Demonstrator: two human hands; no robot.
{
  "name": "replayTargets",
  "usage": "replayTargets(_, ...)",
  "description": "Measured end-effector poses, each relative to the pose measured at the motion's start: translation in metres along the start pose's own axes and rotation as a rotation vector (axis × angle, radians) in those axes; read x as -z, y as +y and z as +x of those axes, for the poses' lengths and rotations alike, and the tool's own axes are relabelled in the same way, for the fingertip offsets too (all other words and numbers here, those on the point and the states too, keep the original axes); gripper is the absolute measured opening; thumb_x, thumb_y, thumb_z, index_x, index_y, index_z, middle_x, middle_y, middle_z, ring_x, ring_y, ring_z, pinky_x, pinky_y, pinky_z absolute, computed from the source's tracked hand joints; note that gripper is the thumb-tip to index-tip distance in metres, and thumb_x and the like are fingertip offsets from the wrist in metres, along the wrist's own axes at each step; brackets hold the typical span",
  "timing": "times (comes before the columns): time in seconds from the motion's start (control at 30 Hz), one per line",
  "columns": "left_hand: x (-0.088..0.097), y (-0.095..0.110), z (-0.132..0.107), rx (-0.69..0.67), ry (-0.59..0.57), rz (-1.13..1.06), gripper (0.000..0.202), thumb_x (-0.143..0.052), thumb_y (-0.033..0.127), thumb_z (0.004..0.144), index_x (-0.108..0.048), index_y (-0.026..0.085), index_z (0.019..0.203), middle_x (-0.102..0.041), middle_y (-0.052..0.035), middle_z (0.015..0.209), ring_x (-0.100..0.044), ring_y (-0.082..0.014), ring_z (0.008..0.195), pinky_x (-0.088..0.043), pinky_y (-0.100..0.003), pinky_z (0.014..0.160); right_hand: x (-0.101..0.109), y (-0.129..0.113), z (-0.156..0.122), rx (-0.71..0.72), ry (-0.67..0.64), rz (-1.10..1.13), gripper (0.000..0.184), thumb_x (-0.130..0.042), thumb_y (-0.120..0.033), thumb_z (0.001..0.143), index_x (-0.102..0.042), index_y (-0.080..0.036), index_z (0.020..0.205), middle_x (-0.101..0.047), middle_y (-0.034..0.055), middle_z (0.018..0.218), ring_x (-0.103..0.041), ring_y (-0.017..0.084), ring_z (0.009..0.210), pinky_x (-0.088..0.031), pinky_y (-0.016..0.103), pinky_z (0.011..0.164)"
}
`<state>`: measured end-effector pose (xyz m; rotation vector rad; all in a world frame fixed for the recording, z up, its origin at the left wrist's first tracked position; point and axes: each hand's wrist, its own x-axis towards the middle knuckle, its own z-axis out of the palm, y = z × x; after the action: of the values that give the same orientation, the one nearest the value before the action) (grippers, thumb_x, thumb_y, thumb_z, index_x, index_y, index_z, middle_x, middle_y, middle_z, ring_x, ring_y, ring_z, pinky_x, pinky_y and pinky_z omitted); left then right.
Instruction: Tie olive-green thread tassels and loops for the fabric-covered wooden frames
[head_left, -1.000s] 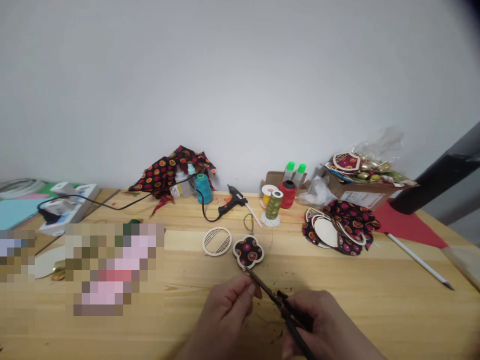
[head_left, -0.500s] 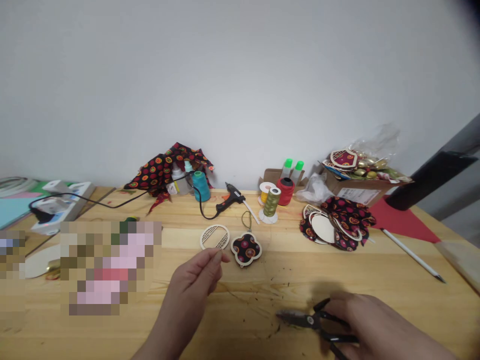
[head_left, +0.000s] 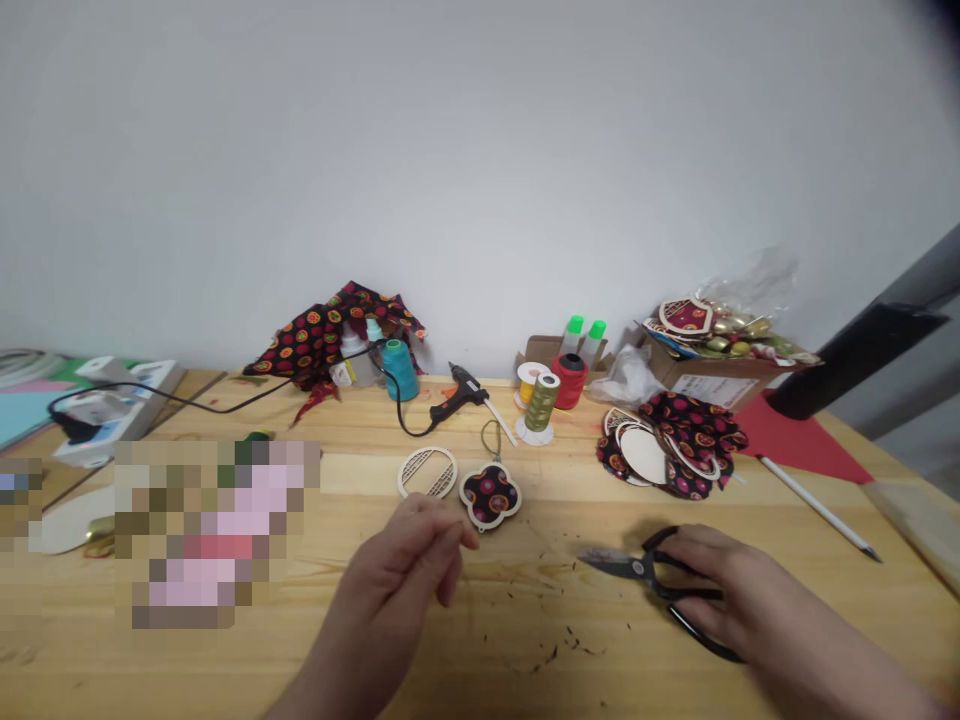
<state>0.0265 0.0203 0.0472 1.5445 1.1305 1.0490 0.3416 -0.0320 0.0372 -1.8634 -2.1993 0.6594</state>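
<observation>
While a right hand [head_left: 739, 590] grips a pair of black-handled scissors [head_left: 611, 562], blades pointing left, a four-lobed ornament [head_left: 491, 497] lies flat on the wooden table [head_left: 559, 490], just beyond the left hand [head_left: 401, 575]. That hand's thumb and fingers are drawn together; whether they pinch anything thin cannot be told. The ornament looks nearly finished: patterned fabric fills its pale frame and a cord loop [head_left: 498, 440] is attached at the top. Dark clippings [head_left: 570, 645] strewn between the hands suggest trimming is done or almost so. Its small lower eyelet appears bare, perhaps a step remaining. Just to its left, a latticed oval frame [head_left: 442, 482] shows no fabric, seemingly untouched, and a pile of fabric and frames [head_left: 643, 452] waits farther right.
</observation>
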Motion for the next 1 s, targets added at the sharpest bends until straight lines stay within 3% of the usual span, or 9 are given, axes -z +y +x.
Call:
replayTargets(0.07,-0.012,-0.003,0.004,-0.001,-0.074,-0.05,0.024,-0.053,0.03,0.085,-0.066,0.022,0.066,-0.053,0.0011,0.051,-0.057,-0.0205,0.08,-0.039,-0.028,0.081,0.002,-0.011,0.002,0.051,0.004,0.06,0.021,-0.053,-0.013,0.078,-0.064,-0.023,0.093,-0.064,0.005,0.098,-0.06,0.02,0.089,-0.047,0.028,0.078)
replayTargets(0.17,-0.033,-0.012,0.011,0.165,-0.1,-0.258,0.021,-0.056,0.032,0.084,-0.064,0.021,0.067,-0.043,0.0053,0.042,-0.061,-0.0209,0.085,-0.035,-0.032,0.093,0.003,-0.028,0.007,0.117,0.032,0.127,0.022,-0.055,-0.013,0.078,-0.064,-0.023,0.094,-0.064,0.0052,0.097,-0.06,0.02,0.089,-0.047,0.028,0.078)
replayTargets(0.3,-0.059,-0.024,0.017,0.318,-0.14,-0.59,0.027,-0.065,0.04,0.077,-0.058,0.019,0.06,-0.043,0.0064,0.043,-0.065,-0.0224,0.082,-0.041,-0.031,0.083,-0.002,-0.047,0.013,0.168,0.068,0.212,0.03,-0.058,-0.012,0.076,-0.063,-0.024,0.103,-0.064,0.0043,0.1,-0.059,0.019,0.092,-0.046,0.028,0.081)
replayTargets(0.37,-0.065,-0.027,0.018,0.359,-0.164,-0.673,0.029,-0.068,0.042,0.074,-0.058,0.017,0.062,-0.049,0.0052,0.046,-0.064,-0.0187,0.064,-0.044,-0.027,0.067,-0.005,-0.053,0.016,0.19,0.074,0.24,0.032,-0.058,-0.011,0.075,-0.063,-0.024,0.104,-0.064,0.0038,0.1,-0.059,0.019,0.092,-0.046,0.028,0.081)
replayTargets(0.47,-0.065,-0.031,0.018,0.38,-0.136,-0.732,0.029,-0.07,0.043,0.071,-0.06,0.016,0.068,-0.045,0.0086,0.041,-0.043,-0.0083,0.037,-0.038,-0.024,0.05,-0.005,-0.049,0.019,0.182,0.145,0.228,0.029,-0.056,-0.013,0.076,-0.063,-0.022,0.102,-0.065,0.0048,0.097,-0.059,0.019,0.089,-0.046,0.028,0.079)
replayTargets(0.57,-0.056,-0.031,0.019,0.362,-0.062,-0.762,0.028,-0.07,0.042,0.072,-0.059,0.016,0.069,-0.035,0.0122,0.04,-0.028,-0.0045,0.037,-0.038,-0.022,0.05,-0.002,-0.032,0.02,0.052,0.215,0.115,0.021,-0.051,-0.021,0.081,-0.062,-0.019,0.099,-0.066,0.0062,0.091,-0.061,0.021,0.082,-0.047,0.03,0.073)
replayTargets(0.77,-0.04,-0.032,0.016,0.345,0.046,-0.778,0.024,-0.07,0.037,0.075,-0.062,0.015,0.072,-0.034,0.0108,0.044,-0.028,-0.0048,0.043,-0.039,-0.021,0.051,-0.012,0.011,0.02,-0.248,0.17,-0.152,0.023,-0.049,-0.028,0.08,-0.064,-0.016,0.093,-0.068,0.0125,0.096,-0.064,0.028,0.085,-0.048,0.037,0.073)
replayTargets(0.87,-0.04,-0.035,0.012,0.314,0.04,-0.715,0.024,-0.067,0.038,0.077,-0.063,0.015,0.074,-0.036,0.0099,0.045,-0.031,-0.0054,0.043,-0.043,-0.022,0.052,-0.022,0.02,0.019,-0.226,0.223,-0.184,0.028,-0.049,-0.026,0.081,-0.064,-0.014,0.101,-0.067,0.0141,0.101,-0.064,0.028,0.089,-0.048,0.038,0.076)
replayTargets(1.0,-0.041,-0.036,0.01,0.317,0.014,-0.646,0.026,-0.067,0.041,0.076,-0.062,0.016,0.075,-0.041,0.0078,0.047,-0.037,-0.0072,0.043,-0.038,-0.019,0.04,-0.031,0.007,0.019,-0.019,0.404,-0.261,0.024,-0.051,-0.021,0.082,-0.066,-0.015,0.1,-0.064,0.0145,0.107,-0.058,0.029,0.098,-0.045,0.043,0.085)
